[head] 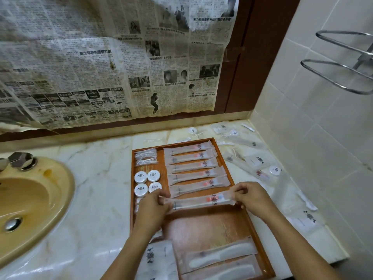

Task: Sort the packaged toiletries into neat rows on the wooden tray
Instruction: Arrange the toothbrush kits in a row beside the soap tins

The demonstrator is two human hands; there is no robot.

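Marble counter [96, 178]: loose packets [256, 160] beside tray [245, 217].

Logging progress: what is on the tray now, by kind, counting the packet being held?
Toothbrush packets: 6, the nearest held by the left hand and right hand
Round soaps: 4
Comb packets: 2
Total: 12 on the tray

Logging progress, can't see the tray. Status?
Left hand and right hand grip one toothbrush packet by its ends. Five rowed on wooden tray. Nothing blocking.

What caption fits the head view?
Both hands lay a sixth toothbrush packet onto the wooden tray.
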